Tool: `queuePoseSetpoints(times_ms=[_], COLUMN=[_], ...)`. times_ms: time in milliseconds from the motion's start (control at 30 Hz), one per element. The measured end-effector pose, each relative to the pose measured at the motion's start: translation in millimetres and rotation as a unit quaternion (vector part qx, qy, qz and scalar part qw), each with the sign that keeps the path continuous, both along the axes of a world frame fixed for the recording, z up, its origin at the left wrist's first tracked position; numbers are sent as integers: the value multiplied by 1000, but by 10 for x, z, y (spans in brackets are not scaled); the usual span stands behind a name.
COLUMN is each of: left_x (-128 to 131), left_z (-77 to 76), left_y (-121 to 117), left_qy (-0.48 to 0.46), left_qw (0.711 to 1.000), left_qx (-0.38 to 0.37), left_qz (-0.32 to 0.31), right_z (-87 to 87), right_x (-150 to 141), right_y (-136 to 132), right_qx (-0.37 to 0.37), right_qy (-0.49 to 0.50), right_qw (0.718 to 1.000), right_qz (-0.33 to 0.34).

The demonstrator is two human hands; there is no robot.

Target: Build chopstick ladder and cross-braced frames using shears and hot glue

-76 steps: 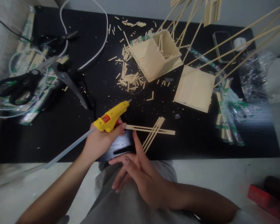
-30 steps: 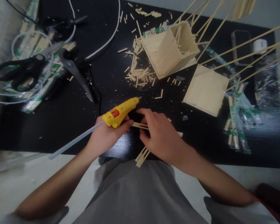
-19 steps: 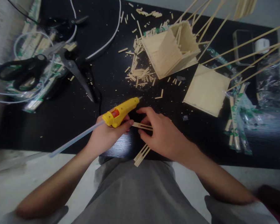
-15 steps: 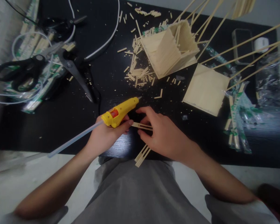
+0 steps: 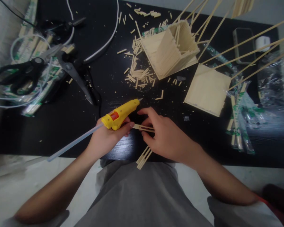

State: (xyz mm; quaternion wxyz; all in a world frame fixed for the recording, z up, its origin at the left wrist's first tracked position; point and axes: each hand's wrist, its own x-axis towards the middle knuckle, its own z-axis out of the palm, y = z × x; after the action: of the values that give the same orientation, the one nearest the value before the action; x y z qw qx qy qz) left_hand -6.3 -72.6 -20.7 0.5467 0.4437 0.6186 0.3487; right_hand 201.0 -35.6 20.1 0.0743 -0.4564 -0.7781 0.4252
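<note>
My left hand (image 5: 106,138) grips a yellow glue gun (image 5: 120,113) with a clear glue stick trailing back to the left; its nozzle points up and right. My right hand (image 5: 164,137) lies over a cross of wooden sticks (image 5: 144,154) at the near edge of the black table (image 5: 68,126), fingers curled and pinching the horizontal sticks beside the gun. The diagonal sticks poke out under my palm toward my lap.
A stick-built open box (image 5: 169,49) and a flat stick panel (image 5: 207,90) sit farther back, amid several cut stick bits (image 5: 138,74). Black scissors (image 5: 23,74), cables and wrappers lie at the left. Long skewers (image 5: 239,47), a phone (image 5: 243,44) and plastic bags fill the right.
My right hand came up from my lap onto the crossed sticks and now holds them; over the last second both hands and the glue gun hardly moved.
</note>
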Motion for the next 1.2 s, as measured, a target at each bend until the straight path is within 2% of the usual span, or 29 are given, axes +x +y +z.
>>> queuePoseSetpoints(times_ms=[367, 833, 1200], left_x=[-6, 32, 21], left_z=[-13, 22, 17], left_y=[-11, -1, -11], left_qy=[-4, -1, -5], left_qw=[1000, 1000, 1000], left_qx=[-1, -12, -15], left_qz=[2, 21, 19], right_z=[11, 72, 75], right_x=[3, 10, 4], right_y=[-7, 50, 37], right_qx=[-4, -58, -55], right_qy=[6, 1, 6], right_qw=[1000, 998, 998], right_qz=[-6, -16, -24])
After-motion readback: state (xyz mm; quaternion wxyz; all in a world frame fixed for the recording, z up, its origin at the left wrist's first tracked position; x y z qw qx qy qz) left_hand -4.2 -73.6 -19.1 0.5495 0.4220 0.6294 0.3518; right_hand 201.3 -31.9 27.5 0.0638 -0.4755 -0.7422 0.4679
